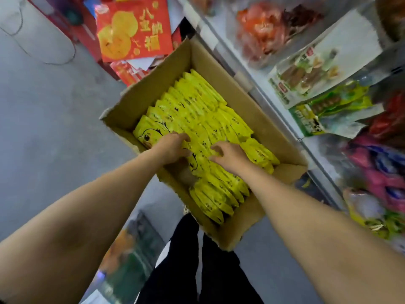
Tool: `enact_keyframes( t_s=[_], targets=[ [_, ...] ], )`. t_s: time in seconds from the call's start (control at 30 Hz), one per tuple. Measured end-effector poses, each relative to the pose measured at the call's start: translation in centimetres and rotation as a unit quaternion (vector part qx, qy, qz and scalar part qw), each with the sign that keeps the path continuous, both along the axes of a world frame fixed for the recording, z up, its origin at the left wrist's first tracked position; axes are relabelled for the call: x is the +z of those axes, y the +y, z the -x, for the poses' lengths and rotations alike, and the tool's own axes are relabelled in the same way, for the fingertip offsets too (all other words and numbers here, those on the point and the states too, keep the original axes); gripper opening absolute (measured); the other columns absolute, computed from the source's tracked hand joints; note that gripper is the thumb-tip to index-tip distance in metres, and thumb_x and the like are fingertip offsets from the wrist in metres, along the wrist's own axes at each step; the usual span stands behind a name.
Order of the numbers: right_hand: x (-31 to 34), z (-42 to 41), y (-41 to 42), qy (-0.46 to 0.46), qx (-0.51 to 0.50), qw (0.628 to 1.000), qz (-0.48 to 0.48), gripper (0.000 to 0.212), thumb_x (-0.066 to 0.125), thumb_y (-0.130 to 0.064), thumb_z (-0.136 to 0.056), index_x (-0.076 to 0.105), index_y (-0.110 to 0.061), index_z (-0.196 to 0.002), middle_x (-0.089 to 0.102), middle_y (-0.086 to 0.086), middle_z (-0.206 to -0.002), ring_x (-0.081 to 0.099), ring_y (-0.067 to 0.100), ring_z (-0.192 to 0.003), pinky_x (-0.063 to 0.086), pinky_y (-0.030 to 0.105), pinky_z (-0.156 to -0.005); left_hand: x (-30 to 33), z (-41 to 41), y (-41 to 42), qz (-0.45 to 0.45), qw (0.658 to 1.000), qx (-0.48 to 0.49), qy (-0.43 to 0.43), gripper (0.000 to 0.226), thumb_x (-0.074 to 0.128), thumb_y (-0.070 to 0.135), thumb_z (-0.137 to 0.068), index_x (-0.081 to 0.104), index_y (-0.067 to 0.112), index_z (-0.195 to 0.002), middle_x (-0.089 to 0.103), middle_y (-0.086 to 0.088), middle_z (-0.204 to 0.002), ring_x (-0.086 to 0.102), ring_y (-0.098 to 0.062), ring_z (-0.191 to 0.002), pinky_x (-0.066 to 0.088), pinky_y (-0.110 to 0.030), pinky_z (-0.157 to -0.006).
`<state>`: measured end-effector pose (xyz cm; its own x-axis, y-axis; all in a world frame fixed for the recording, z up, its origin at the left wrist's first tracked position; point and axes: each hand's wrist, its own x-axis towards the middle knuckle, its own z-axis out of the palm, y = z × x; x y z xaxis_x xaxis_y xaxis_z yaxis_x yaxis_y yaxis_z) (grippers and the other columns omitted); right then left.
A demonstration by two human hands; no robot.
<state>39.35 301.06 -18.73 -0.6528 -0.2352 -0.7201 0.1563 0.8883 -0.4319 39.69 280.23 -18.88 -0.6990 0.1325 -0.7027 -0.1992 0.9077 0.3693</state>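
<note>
Two hands work inside an open cardboard box packed with yellow packets: left hand grips packets in the near row, right hand just beside it pinches a packet top. Snack shelf stands right of the box.

The person wears black trousers, forearms bare.

Floor: grey, smooth, evenly lit.
Shelf: white, at right, stocked with bagged goods.
Rear: red gift box.
</note>
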Motion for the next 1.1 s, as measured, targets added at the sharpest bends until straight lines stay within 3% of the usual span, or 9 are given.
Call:
enact_keyframes(
  t_s=[0.1, 0.23, 0.43, 0.6, 0.7, 0.8, 0.9, 1.03, 1.1],
  targets=[
    [-3.3, 1.1, -1.5, -0.012, -0.019, 1.000, 0.010, 0.044, 0.074, -0.035, -0.084, 0.064, -0.017, -0.124, 0.066, 0.006, -0.125, 0.061, 0.024, -0.115, 0.047, 0.033, -0.096, -3.1, 0.2, -0.2, -0.001, 1.000, 0.017, -0.018, 0.058, 0.072, 0.036, -0.084, 0.050, 0.015, -0.134, 0.059, -0.014, -0.126, 0.052, -0.032, -0.119, 0.042, -0.036, -0.093],
    [-6.8, 1.6, -2.8, 0.005, -0.017, 1.000, -0.022, 0.048, 0.076, -0.046, -0.079, 0.068, -0.022, -0.120, 0.066, 0.008, -0.123, 0.059, 0.027, -0.116, 0.047, 0.035, -0.096, -5.1, 0.2, -0.2, -0.013, 0.999, 0.040, -0.032, 0.058, 0.076, 0.032, -0.081, 0.052, 0.014, -0.131, 0.063, -0.011, -0.124, 0.056, -0.031, -0.117, 0.045, -0.036, -0.093],
    [-8.0, 1.4, -3.4, 0.048, -0.078, 0.994, -0.053, 0.022, 0.077, -0.040, -0.080, 0.074, -0.026, -0.097, 0.064, 0.004, -0.115, 0.060, 0.026, -0.110, 0.048, 0.034, -0.089, -6.2, 0.2, -0.6, -0.018, 0.997, 0.070, 0.003, 0.051, 0.080, 0.026, -0.076, 0.059, 0.017, -0.122, 0.059, -0.012, -0.119, 0.056, -0.031, -0.110, 0.047, -0.036, -0.089],
    [-7.2, 1.5, -1.0, 0.016, -0.194, 0.979, 0.065, 0.020, 0.072, -0.023, -0.087, 0.068, -0.010, -0.102, 0.066, 0.005, -0.105, 0.061, 0.022, -0.096, 0.046, 0.029, -0.081, -6.1, 0.3, -0.6, -0.037, 0.996, 0.082, 0.019, 0.052, 0.083, 0.021, -0.072, 0.055, 0.018, -0.117, 0.046, -0.012, -0.123, 0.053, -0.031, -0.109, 0.049, -0.041, -0.090],
    [-5.9, 1.4, 1.3, 0.013, -0.269, 0.956, 0.120, 0.020, 0.065, -0.024, -0.093, 0.059, -0.012, -0.108, 0.062, 0.007, -0.104, 0.056, 0.018, -0.093, 0.040, 0.023, -0.074, -6.3, 0.1, -0.5, -0.036, 0.996, 0.079, 0.023, 0.059, 0.084, 0.024, -0.071, 0.053, 0.025, -0.121, 0.042, -0.009, -0.126, 0.048, -0.030, -0.116, 0.049, -0.046, -0.092],
    [-5.6, 1.5, 2.8, 0.040, -0.319, 0.938, 0.131, 0.029, 0.054, -0.026, -0.100, 0.052, -0.007, -0.123, 0.059, 0.008, -0.106, 0.055, 0.017, -0.093, 0.039, 0.022, -0.073, -6.6, 0.3, 0.0, -0.010, 0.998, 0.017, 0.055, 0.073, 0.084, 0.030, -0.070, 0.049, 0.034, -0.134, 0.037, -0.010, -0.132, 0.040, -0.028, -0.123, 0.046, -0.042, -0.097],
    [-5.7, 1.6, 3.9, 0.114, -0.346, 0.926, 0.097, 0.031, 0.049, -0.024, -0.102, 0.051, -0.003, -0.124, 0.056, 0.005, -0.099, 0.051, 0.018, -0.084, 0.032, 0.021, -0.065, -7.1, 0.9, 0.7, 0.047, 0.993, -0.089, 0.068, 0.070, 0.081, 0.043, -0.070, 0.050, 0.041, -0.133, 0.035, -0.007, -0.137, 0.034, -0.028, -0.127, 0.040, -0.042, -0.102],
    [-6.7, 1.3, 5.2, 0.111, -0.376, 0.916, 0.081, 0.036, 0.059, -0.032, -0.097, 0.053, -0.003, -0.117, 0.054, 0.000, -0.086, 0.048, 0.016, -0.073, 0.031, 0.023, -0.062, -7.9, 1.1, 1.5, 0.114, 0.980, -0.149, 0.070, 0.070, 0.077, 0.051, -0.071, 0.046, 0.045, -0.133, 0.036, -0.007, -0.137, 0.032, -0.030, -0.128, 0.036, -0.042, -0.104],
    [-7.0, 0.8, 5.6, 0.095, -0.377, 0.917, 0.090, 0.045, 0.068, -0.040, -0.089, 0.055, -0.006, -0.114, 0.060, 0.004, -0.094, 0.054, 0.018, -0.082, 0.038, 0.025, -0.066, -8.1, 1.1, 1.7, 0.123, 0.978, -0.154, 0.073, 0.062, 0.076, 0.048, -0.073, 0.050, 0.042, -0.129, 0.038, -0.008, -0.136, 0.032, -0.031, -0.129, 0.034, -0.043, -0.105]
  ],
)
